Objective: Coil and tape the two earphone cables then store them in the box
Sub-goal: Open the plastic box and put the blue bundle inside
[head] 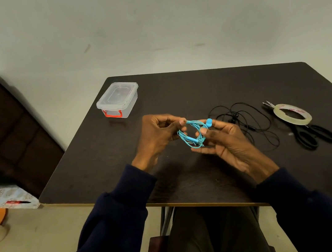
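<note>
Clear plastic first, out on the left: the box (118, 100) sits by the far left corner of the dark worktop (198, 89), lid on, red latch facing the near edge. Moving in, the left hand (158, 136) is up over the middle of the worktop, and its grip is tight and small, thumb and forefinger pinching the upper left of the blue earphone cable (193, 134), the other fingers curled in behind. That cable is wound into a neat little coil, hanging in the air between the two hands, off the surface. On its right side, the right hand (225, 142) has it too: thumb and forefinger closed on the loops, a blue earbud poking up just above the thumb, the lower fingers stretched out looser beneath the coil. Dark blue sleeves on both arms.

Just beyond the right hand lies the black earphone cable (249, 124), uncoiled, a loose sprawl of loops flat on the worktop. Further right, near the right edge, the tape roll (300, 122) rests across the scissors (309, 145), whose black handles point toward the near edge.
</note>
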`<state>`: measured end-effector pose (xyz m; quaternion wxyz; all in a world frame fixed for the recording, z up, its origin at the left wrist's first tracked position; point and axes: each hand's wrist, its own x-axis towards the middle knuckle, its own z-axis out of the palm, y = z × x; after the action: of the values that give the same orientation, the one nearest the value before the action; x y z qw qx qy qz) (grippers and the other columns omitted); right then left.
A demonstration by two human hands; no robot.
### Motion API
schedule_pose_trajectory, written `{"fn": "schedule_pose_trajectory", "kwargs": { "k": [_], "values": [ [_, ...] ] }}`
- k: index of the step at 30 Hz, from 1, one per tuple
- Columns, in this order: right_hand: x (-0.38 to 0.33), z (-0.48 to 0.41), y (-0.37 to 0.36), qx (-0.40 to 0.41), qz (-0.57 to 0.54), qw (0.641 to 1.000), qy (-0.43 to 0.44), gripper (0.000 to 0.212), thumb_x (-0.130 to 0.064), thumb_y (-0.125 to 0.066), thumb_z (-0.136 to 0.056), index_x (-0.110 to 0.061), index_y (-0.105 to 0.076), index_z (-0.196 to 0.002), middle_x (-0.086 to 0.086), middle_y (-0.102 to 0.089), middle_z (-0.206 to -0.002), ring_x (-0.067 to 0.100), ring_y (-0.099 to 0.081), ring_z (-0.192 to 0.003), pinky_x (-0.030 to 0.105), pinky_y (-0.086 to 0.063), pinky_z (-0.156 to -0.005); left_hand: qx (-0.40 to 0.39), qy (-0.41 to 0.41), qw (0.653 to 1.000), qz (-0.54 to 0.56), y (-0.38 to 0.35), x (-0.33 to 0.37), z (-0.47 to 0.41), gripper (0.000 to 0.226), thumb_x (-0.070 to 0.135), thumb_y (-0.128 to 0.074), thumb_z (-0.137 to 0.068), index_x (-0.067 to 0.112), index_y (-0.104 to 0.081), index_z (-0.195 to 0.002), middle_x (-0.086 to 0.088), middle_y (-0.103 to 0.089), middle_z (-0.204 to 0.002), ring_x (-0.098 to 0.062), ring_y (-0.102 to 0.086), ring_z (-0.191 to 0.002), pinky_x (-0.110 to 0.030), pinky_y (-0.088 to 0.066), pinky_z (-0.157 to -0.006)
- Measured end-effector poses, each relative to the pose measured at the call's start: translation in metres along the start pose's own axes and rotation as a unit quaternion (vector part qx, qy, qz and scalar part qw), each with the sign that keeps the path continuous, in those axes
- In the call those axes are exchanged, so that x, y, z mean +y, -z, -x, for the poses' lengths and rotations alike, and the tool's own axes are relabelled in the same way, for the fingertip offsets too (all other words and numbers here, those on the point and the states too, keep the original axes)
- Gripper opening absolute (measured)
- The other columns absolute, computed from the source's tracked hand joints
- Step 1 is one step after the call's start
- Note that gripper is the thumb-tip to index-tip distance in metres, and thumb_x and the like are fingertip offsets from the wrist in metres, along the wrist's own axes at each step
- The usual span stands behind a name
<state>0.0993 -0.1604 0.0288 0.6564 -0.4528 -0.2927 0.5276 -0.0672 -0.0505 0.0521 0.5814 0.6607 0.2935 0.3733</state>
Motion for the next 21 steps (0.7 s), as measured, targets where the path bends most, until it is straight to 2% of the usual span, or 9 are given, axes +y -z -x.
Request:
{"fn": "schedule_pose_trajectory", "kwargs": {
  "k": [2,4,9,12,14,18,20,21],
  "values": [
    [0.001,-0.002,0.001,0.021,0.047,0.998,0.02,0.036,-0.006,-0.072,-0.079,-0.003,-0.07,-0.114,0.016,-0.076,-0.101,0.027,-0.075,-0.092,0.039,-0.063,-0.074,-0.001,0.013,1.0,-0.001,0.001,-0.002,0.0,0.014,0.012,-0.076,-0.088,0.001,-0.077,-0.097,-0.017,-0.077,-0.086,-0.019,-0.074,-0.076,-0.028,-0.062,-0.069],
    [0.002,-0.004,0.003,0.032,0.082,0.996,0.033,0.032,-0.003,-0.074,-0.08,-0.003,-0.071,-0.111,0.018,-0.076,-0.103,0.029,-0.075,-0.094,0.036,-0.063,-0.072,-0.005,0.037,0.999,0.0,0.003,-0.005,0.0,0.015,0.012,-0.075,-0.088,-0.001,-0.076,-0.097,-0.017,-0.077,-0.087,-0.019,-0.074,-0.076,-0.027,-0.063,-0.067],
    [0.002,-0.01,0.004,0.045,0.135,0.989,0.04,0.025,0.0,-0.073,-0.085,-0.002,-0.072,-0.11,0.017,-0.077,-0.101,0.029,-0.076,-0.091,0.035,-0.064,-0.072,-0.027,0.105,0.994,0.004,0.007,-0.013,-0.001,0.022,0.02,-0.07,-0.093,0.001,-0.076,-0.103,-0.011,-0.078,-0.092,-0.018,-0.075,-0.082,-0.027,-0.062,-0.072],
    [0.0,-0.015,0.005,0.051,0.143,0.988,0.026,0.025,0.0,-0.073,-0.085,-0.001,-0.072,-0.11,0.018,-0.077,-0.099,0.03,-0.077,-0.089,0.038,-0.064,-0.074,-0.015,0.132,0.991,0.011,0.015,-0.017,-0.004,0.028,0.029,-0.066,-0.096,0.003,-0.076,-0.105,-0.011,-0.079,-0.094,-0.023,-0.076,-0.083,-0.03,-0.063,-0.076],
    [-0.001,-0.02,0.009,0.064,0.138,0.988,0.022,0.025,0.001,-0.073,-0.085,0.0,-0.072,-0.11,0.019,-0.077,-0.098,0.029,-0.076,-0.086,0.039,-0.064,-0.073,0.038,0.14,0.989,0.011,0.029,-0.02,-0.011,0.027,0.028,-0.065,-0.097,0.004,-0.075,-0.103,-0.013,-0.078,-0.095,-0.023,-0.075,-0.078,-0.029,-0.061,-0.073],
    [-0.003,-0.027,0.02,0.094,0.143,0.985,0.027,0.026,0.002,-0.074,-0.085,0.0,-0.071,-0.111,0.02,-0.077,-0.096,0.033,-0.076,-0.087,0.044,-0.064,-0.077,0.184,0.119,0.975,-0.039,0.072,-0.038,-0.027,0.007,0.013,-0.069,-0.094,0.012,-0.075,-0.09,-0.011,-0.077,-0.089,-0.023,-0.069,-0.074,-0.031,-0.058,-0.071],
    [-0.003,-0.029,0.025,0.11,0.149,0.982,0.037,0.025,0.003,-0.074,-0.084,-0.001,-0.072,-0.109,0.019,-0.077,-0.094,0.031,-0.077,-0.084,0.041,-0.065,-0.073,0.241,0.117,0.96,-0.075,0.088,-0.049,-0.034,0.002,0.013,-0.072,-0.092,0.014,-0.072,-0.093,-0.009,-0.075,-0.09,-0.022,-0.068,-0.078,-0.031,-0.057,-0.068],
    [-0.003,-0.03,0.026,0.117,0.147,0.981,0.041,0.024,0.005,-0.074,-0.084,0.0,-0.072,-0.108,0.019,-0.077,-0.092,0.03,-0.077,-0.082,0.039,-0.065,-0.071,0.269,0.115,0.952,-0.091,0.094,-0.054,-0.038,0.011,0.015,-0.076,-0.089,0.013,-0.069,-0.097,-0.009,-0.073,-0.093,-0.023,-0.068,-0.082,-0.029,-0.055,-0.066]
  ]
}}
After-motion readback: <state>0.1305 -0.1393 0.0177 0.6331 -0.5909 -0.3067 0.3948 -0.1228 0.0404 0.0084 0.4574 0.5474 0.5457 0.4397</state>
